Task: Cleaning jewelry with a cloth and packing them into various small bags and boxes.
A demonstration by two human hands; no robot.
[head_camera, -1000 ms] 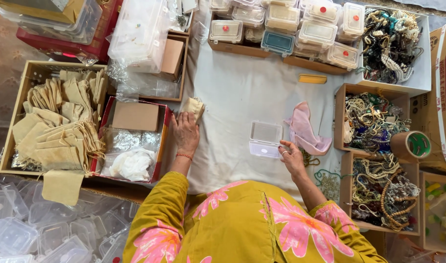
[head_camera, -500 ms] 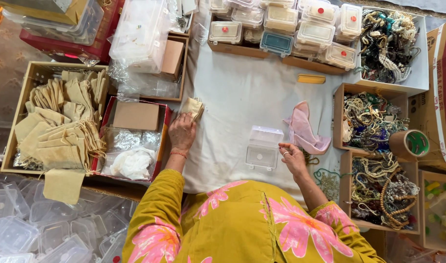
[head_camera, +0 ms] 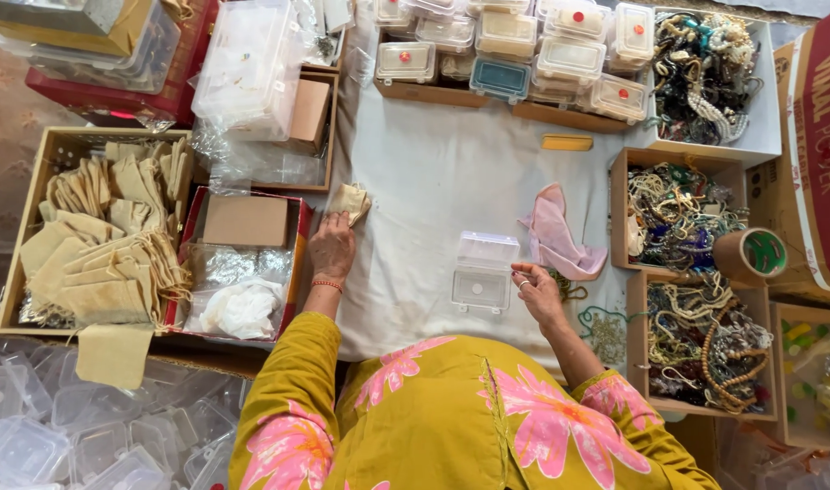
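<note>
My left hand (head_camera: 332, 247) lay flat on the white cloth (head_camera: 433, 191), fingers pinching a small tan pouch (head_camera: 351, 201) at its near edge, so grasping, not clenched hard. My right hand (head_camera: 539, 292) sat loose, fingers spread, fingertips touching the right side of the clear plastic box (head_camera: 482, 271); holding nothing that I could see.

Landmark was the box. It lay open near the middle of the cloth, lid hinged up on the far side, long axis running roughly away from me. The pouch lay to the left of the box and a bit farther from me, well apart from it. Left hand was between pouch and my body, so the box lay to the right of that grip. Right hand was the nearer one to the box, just beside it. A pink cloth (head_camera: 558, 240) lay just right of the box, farther out. Cardboard tray of beads (head_camera: 676, 213) beyond that, right again.
</note>
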